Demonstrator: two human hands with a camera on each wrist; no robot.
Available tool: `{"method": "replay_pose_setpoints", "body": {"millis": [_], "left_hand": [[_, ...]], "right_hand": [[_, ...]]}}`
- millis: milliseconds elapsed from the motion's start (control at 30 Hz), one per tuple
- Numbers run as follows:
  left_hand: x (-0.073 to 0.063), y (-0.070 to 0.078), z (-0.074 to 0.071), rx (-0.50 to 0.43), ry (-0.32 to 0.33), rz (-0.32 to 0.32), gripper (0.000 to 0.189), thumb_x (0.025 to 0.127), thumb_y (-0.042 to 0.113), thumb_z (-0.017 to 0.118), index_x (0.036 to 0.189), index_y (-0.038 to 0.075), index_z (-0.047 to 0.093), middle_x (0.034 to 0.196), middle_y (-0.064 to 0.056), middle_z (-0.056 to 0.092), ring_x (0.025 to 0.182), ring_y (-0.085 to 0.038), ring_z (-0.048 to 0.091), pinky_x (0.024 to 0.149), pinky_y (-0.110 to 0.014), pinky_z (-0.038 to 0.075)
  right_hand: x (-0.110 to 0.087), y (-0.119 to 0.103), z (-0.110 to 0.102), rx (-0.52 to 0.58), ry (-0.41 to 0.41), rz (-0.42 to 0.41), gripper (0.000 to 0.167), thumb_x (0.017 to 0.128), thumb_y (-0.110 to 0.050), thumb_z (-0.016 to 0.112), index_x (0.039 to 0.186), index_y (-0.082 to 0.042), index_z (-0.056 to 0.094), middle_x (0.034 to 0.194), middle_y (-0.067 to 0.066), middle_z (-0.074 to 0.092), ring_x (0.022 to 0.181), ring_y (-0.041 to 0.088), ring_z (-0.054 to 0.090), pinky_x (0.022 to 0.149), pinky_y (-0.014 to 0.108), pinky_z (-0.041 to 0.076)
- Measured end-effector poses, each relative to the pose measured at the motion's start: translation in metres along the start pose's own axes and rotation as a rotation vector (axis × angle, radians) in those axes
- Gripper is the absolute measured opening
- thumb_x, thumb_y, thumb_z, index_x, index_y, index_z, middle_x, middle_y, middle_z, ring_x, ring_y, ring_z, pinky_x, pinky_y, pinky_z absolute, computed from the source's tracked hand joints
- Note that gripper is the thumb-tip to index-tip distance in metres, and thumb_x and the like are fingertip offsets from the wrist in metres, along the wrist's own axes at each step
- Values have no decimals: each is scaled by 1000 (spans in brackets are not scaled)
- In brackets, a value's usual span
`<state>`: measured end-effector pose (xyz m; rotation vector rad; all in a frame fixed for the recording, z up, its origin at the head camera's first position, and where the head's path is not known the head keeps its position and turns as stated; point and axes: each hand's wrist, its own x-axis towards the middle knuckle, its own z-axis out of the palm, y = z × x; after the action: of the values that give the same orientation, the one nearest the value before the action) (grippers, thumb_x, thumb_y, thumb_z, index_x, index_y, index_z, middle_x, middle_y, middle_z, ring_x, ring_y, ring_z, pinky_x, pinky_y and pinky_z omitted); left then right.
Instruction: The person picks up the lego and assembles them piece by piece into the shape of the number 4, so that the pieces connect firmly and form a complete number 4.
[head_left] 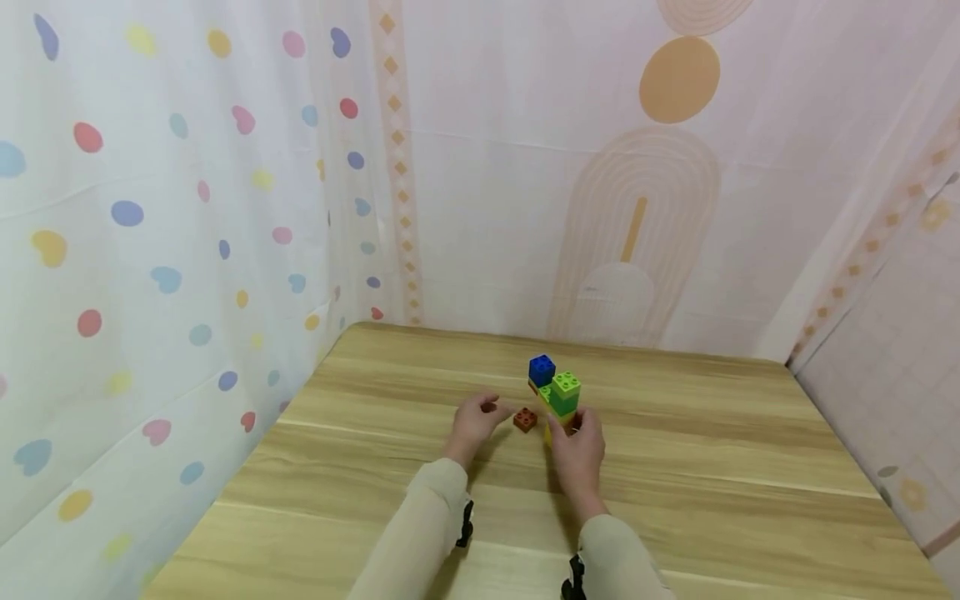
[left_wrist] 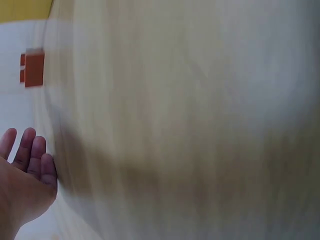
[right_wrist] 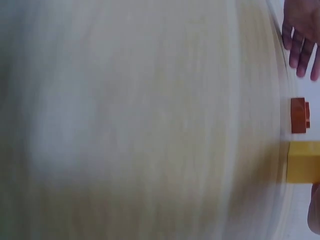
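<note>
My right hand (head_left: 581, 454) grips a build of toy building blocks (head_left: 564, 402) low down, thumb on its left side. Lime and green blocks rise above the hand, and a blue block (head_left: 542, 370) tops the part farther back. The yellow block (right_wrist: 303, 162) at its base shows in the right wrist view. Just left of the build, a small reddish-brown block (head_left: 525, 419) sits studs up on the table. Beside it my left hand (head_left: 475, 423) reaches in with fingers extended and holds nothing; the left wrist view shows a gap between those fingers (left_wrist: 36, 155) and the block.
The wood-grain table (head_left: 360, 467) runs back to a pale patterned curtain (head_left: 495, 208). Another curtain with coloured dots (head_left: 180, 275) hangs along the left side. Dark bands sit at both sleeve cuffs.
</note>
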<state>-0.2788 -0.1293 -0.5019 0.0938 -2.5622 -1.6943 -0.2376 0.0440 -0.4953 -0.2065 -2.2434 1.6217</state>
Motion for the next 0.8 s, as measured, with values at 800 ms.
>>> {"method": "replay_pose_setpoints", "body": {"millis": [800], "left_hand": [[-11,9,40,346,178,25,42,75,40,86,103,11,75,109,-9,66,108,-32,55,90,-52,38]], "right_hand": [[-8,-5,13,-47,120,14,41,93,-25,71,118,2,53,114,17,53,107,32,55,95,49,45]]}}
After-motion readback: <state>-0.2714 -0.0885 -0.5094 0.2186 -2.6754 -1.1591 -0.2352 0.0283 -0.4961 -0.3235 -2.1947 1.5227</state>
